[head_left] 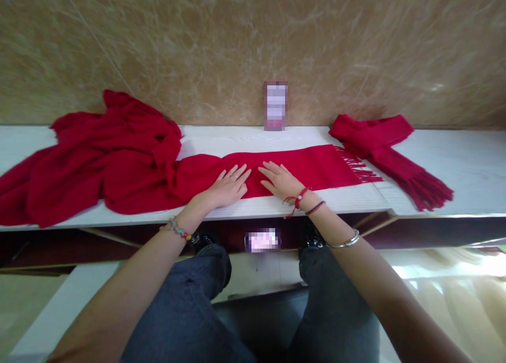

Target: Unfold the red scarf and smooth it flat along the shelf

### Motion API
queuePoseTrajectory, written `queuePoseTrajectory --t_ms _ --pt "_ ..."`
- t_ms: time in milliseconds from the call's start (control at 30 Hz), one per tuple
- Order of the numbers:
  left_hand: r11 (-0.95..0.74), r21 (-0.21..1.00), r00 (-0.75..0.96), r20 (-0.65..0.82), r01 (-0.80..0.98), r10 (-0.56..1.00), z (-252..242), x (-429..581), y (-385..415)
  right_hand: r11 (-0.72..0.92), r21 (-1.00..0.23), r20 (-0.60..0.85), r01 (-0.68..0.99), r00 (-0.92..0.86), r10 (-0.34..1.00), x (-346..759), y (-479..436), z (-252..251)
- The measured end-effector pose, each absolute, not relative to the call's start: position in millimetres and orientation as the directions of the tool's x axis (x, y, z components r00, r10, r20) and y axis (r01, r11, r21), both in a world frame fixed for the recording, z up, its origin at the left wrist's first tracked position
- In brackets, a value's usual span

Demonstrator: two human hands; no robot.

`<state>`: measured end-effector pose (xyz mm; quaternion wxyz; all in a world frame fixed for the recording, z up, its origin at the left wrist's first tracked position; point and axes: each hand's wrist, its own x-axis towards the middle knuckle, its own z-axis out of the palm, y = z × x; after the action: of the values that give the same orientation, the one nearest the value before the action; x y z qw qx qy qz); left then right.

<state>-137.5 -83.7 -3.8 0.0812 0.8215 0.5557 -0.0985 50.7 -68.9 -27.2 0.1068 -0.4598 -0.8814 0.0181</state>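
Note:
A long red scarf (308,168) lies along the white bench top, its right part spread flat and ending in a fringe. Toward the left, the red cloth bunches into a loose, wrinkled heap. My left hand (229,186) rests palm down on the scarf near its front edge, fingers stretched out. Just to the right, my right hand (281,181) also lies flat on the scarf, fingers extended and pointing inward. A second red scarf (383,141), fringed and loosely crossed over itself, is on the bench past the flat scarf's fringe; neither hand touches it.
The narrow white bench (454,157) runs against a brown marble-patterned wall (237,52). A blurred upright card-like object (275,106) leans at the wall. Below the bench edge are dark open recesses, another blurred bright object (263,241) and my knees.

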Motion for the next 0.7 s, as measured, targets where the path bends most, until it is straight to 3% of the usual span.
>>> queuePoseTrajectory --t_ms 167,333,533,700 --pt "-0.367 0.020 0.360 -0.252 0.930 0.898 -2 -136 -85 0.577 -0.125 0.100 0.807 -0.569 0.817 59 -67 -31" --pt "-0.378 0.027 0.373 -0.243 0.925 0.896 -3 -137 -85 0.358 -0.089 0.079 0.930 -0.352 0.933 109 -60 -29" --pt "-0.385 0.032 0.382 -0.225 0.922 0.896 -6 -139 -83 0.060 -0.075 0.128 0.995 -0.050 0.991 168 -61 -28" --pt "-0.382 0.038 0.381 -0.222 0.923 0.898 -6 -140 -83 0.039 -0.118 0.226 0.992 -0.011 0.974 166 -61 -32"
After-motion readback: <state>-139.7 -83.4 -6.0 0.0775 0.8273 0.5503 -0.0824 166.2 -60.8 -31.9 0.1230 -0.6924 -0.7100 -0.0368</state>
